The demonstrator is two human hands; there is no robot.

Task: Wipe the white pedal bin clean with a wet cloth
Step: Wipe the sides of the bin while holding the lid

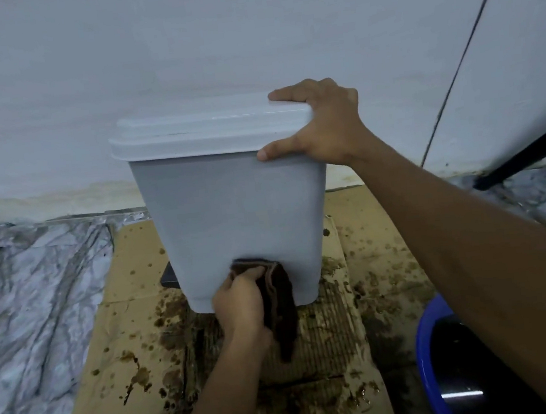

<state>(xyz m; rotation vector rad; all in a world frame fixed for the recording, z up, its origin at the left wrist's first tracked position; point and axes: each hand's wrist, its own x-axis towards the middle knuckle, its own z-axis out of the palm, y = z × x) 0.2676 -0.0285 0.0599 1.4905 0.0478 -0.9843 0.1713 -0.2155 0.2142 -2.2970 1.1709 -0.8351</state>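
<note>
The right hand (320, 124) grips the white bin (231, 211) to steady it. The left hand (239, 303) squeezes the cloth (279, 294); best to rub hard down low.

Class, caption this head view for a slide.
Left hand presses dark brown cloth low on white plastic pedal bin; right hand grips its lid.

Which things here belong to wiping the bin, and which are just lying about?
In the job: white pedal bin, steadied by the right hand; brown cloth, held in the left hand; likely the blue basin.
Lying about: stained cardboard, black pole, marbled floor.
</note>
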